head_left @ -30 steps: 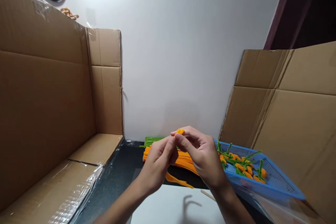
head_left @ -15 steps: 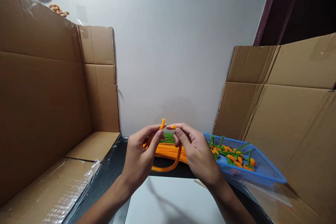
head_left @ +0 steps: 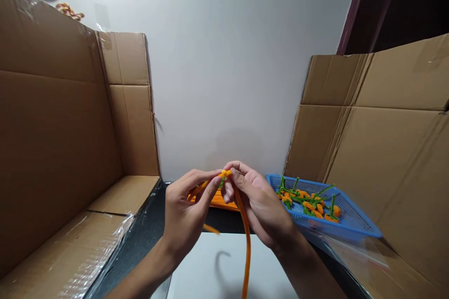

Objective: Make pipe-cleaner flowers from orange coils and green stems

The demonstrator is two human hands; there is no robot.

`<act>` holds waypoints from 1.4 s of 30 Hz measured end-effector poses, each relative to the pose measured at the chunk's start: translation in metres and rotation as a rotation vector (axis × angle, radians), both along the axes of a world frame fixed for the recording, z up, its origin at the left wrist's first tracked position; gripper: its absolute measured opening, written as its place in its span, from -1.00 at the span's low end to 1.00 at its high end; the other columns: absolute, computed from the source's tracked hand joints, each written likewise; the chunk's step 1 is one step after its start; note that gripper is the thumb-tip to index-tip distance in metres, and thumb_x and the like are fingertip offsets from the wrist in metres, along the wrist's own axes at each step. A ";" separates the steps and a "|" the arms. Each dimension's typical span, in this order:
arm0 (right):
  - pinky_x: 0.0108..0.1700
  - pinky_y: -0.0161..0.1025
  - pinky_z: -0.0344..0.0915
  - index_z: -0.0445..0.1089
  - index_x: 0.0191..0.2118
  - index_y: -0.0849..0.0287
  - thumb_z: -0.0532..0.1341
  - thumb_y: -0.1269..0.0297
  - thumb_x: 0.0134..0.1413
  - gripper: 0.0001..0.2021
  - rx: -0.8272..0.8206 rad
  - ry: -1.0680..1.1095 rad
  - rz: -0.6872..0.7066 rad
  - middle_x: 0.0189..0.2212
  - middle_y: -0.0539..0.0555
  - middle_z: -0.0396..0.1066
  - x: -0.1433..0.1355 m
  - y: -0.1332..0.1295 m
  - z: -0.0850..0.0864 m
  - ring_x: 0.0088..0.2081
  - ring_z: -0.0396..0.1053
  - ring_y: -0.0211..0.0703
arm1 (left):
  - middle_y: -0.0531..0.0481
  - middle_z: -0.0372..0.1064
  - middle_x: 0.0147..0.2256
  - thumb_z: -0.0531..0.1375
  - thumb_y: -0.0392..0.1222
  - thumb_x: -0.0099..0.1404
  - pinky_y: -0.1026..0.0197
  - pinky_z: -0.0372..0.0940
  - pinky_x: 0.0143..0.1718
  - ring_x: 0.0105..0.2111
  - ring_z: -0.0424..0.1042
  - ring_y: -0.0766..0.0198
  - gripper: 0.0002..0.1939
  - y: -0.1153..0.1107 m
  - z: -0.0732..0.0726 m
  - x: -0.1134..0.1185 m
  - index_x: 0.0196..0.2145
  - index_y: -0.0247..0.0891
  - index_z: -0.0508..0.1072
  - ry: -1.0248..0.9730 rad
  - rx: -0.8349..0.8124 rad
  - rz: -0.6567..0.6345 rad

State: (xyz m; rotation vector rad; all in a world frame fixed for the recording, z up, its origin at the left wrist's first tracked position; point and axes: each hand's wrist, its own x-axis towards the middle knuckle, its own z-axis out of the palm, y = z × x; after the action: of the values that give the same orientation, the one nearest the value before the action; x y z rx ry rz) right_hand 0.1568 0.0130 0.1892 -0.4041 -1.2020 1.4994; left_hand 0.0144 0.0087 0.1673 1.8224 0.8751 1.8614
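Observation:
Orange fuzzy stems (head_left: 246,243) are pinched between both hands, their ends meeting and crossing at the fingertips. My left hand (head_left: 191,205) grips one stem between thumb and index finger; part of it passes behind the fingers, and a loose orange end shows below. My right hand (head_left: 259,201) pinches the other side of the crossing, and a long orange length hangs from it down over the white board (head_left: 224,266). Behind the hands lies a bundle of orange stems (head_left: 224,202), partly covered, with a little green showing above it.
At the right, a blue basket (head_left: 365,226) holds several orange pieces with green stems (head_left: 317,205). A clear plastic bag (head_left: 354,252) lies in front of it. Cardboard panels (head_left: 56,126) stand at the left and right, with a pale wall (head_left: 224,79) behind.
The two hands have brought the orange ends together. The curved loop below them is gone; one length now hangs straight down from my right hand. The view has shifted slightly.

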 end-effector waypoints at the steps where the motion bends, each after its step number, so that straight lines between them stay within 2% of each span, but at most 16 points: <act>1: -0.32 -0.39 0.23 0.39 -0.24 0.20 0.35 0.16 0.18 -0.78 -0.009 0.013 0.012 -0.58 -0.10 0.35 -0.002 -0.001 -0.001 -0.49 0.28 -0.38 | -0.03 0.58 -0.33 0.32 -0.15 0.32 0.33 0.42 -0.39 -0.41 0.53 0.33 -0.85 0.000 0.000 0.000 -0.19 -0.19 0.66 -0.020 -0.011 0.001; 4: -0.28 -0.36 0.26 0.40 -0.23 0.20 0.34 0.17 0.19 -0.79 -0.042 0.061 0.041 -0.53 -0.05 0.40 -0.008 -0.003 -0.003 -0.43 0.33 -0.33 | 0.00 0.58 -0.34 0.33 -0.19 0.30 0.33 0.47 -0.38 -0.40 0.55 0.32 -0.88 0.000 -0.002 0.002 -0.21 -0.20 0.64 -0.080 0.007 0.023; 9: -0.21 -0.33 0.29 0.42 -0.17 0.21 0.37 0.20 0.16 -0.78 -0.127 0.121 0.045 -0.44 -0.01 0.44 -0.014 -0.007 -0.004 -0.35 0.37 -0.30 | 0.02 0.57 -0.34 0.34 -0.26 0.29 0.33 0.48 -0.36 -0.38 0.56 0.32 -0.92 0.001 -0.003 0.001 -0.23 -0.23 0.60 -0.075 0.150 0.130; 12: -0.17 -0.33 0.30 0.45 -0.17 0.21 0.41 0.22 0.12 -0.76 -0.146 0.128 0.050 -0.44 -0.01 0.44 -0.014 -0.007 -0.004 -0.35 0.36 -0.31 | 0.02 0.55 -0.35 0.33 -0.32 0.28 0.32 0.46 -0.37 -0.38 0.55 0.33 -0.93 0.002 0.000 -0.005 -0.26 -0.24 0.58 0.017 0.240 0.184; 15: -0.18 -0.36 0.30 0.47 -0.20 0.23 0.44 0.24 0.07 -0.76 -0.181 0.136 0.070 -0.44 -0.01 0.43 -0.011 -0.005 -0.004 -0.35 0.34 -0.34 | 0.02 0.54 -0.36 0.33 -0.38 0.26 0.30 0.43 -0.35 -0.37 0.51 0.33 -0.90 0.004 0.005 -0.011 -0.27 -0.24 0.58 0.167 0.400 0.262; 19: -0.28 -0.44 0.25 0.48 -0.28 0.27 0.50 0.34 -0.04 -0.76 -0.281 0.181 0.147 -0.44 -0.03 0.38 -0.006 -0.001 -0.005 -0.40 0.29 -0.41 | 0.02 0.52 -0.39 0.34 -0.45 0.22 0.27 0.38 -0.35 -0.39 0.44 0.34 -0.87 0.004 0.011 -0.014 -0.31 -0.27 0.56 0.300 0.559 0.320; 21: -0.37 -0.47 0.19 0.46 -0.34 0.28 0.49 0.39 -0.06 -0.78 -0.316 0.207 0.211 -0.48 -0.07 0.31 -0.004 0.001 -0.006 -0.47 0.19 -0.46 | 0.02 0.52 -0.39 0.34 -0.48 0.21 0.26 0.37 -0.35 -0.39 0.43 0.33 -0.84 0.004 0.012 -0.013 -0.31 -0.27 0.56 0.325 0.607 0.323; 26: -0.51 -0.47 0.02 0.42 -0.41 0.29 0.39 0.41 0.08 -0.85 -0.298 0.203 0.299 -0.53 -0.12 0.17 -0.001 0.002 -0.006 -0.55 -0.11 -0.47 | 0.01 0.53 -0.39 0.32 -0.52 0.20 0.25 0.37 -0.35 -0.41 0.43 0.32 -0.80 0.004 0.013 -0.013 -0.29 -0.26 0.55 0.358 0.687 0.346; 29: -0.50 -0.46 0.04 0.47 -0.35 0.29 0.37 0.37 0.11 -0.89 -0.291 0.189 0.266 -0.53 -0.10 0.19 0.000 0.001 -0.003 -0.54 -0.13 -0.44 | 0.00 0.54 -0.39 0.30 -0.53 0.20 0.26 0.38 -0.34 -0.40 0.44 0.31 -0.79 0.004 0.013 -0.015 -0.28 -0.26 0.56 0.397 0.738 0.370; 33: -0.49 -0.47 0.07 0.50 -0.28 0.29 0.43 0.36 0.02 -0.84 -0.287 0.180 0.222 -0.51 -0.08 0.23 0.001 0.001 0.000 -0.53 -0.10 -0.44 | 0.00 0.55 -0.38 0.30 -0.51 0.22 0.25 0.38 -0.32 -0.39 0.44 0.31 -0.79 0.004 0.014 -0.017 -0.26 -0.25 0.55 0.429 0.749 0.392; 35: -0.50 -0.48 0.07 0.49 -0.32 0.29 0.45 0.37 -0.01 -0.84 -0.281 0.179 0.208 -0.52 -0.08 0.23 0.001 0.002 0.000 -0.54 -0.12 -0.45 | 0.00 0.55 -0.38 0.30 -0.52 0.22 0.25 0.38 -0.32 -0.39 0.44 0.30 -0.79 0.003 0.014 -0.017 -0.27 -0.25 0.55 0.431 0.749 0.391; 38: -0.53 -0.51 0.06 0.47 -0.39 0.29 0.46 0.34 0.01 -0.82 -0.292 0.190 0.223 -0.54 -0.10 0.19 0.001 0.004 -0.002 -0.56 -0.18 -0.46 | 0.00 0.54 -0.39 0.30 -0.51 0.21 0.26 0.38 -0.33 -0.41 0.45 0.31 -0.80 0.002 0.014 -0.016 -0.28 -0.25 0.55 0.429 0.751 0.388; 42: -0.55 -0.51 0.04 0.44 -0.37 0.28 0.46 0.31 0.03 -0.79 -0.297 0.191 0.277 -0.54 -0.13 0.14 0.002 0.007 -0.004 -0.57 -0.22 -0.47 | 0.02 0.53 -0.40 0.30 -0.48 0.23 0.26 0.39 -0.35 -0.42 0.45 0.33 -0.83 0.002 0.015 -0.015 -0.30 -0.24 0.55 0.407 0.730 0.361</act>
State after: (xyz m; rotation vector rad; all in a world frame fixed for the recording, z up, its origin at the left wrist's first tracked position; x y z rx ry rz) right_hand 0.1588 0.0195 0.1851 -0.2901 -0.9126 1.9210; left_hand -0.0003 0.0105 0.1823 2.7032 0.7344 2.2740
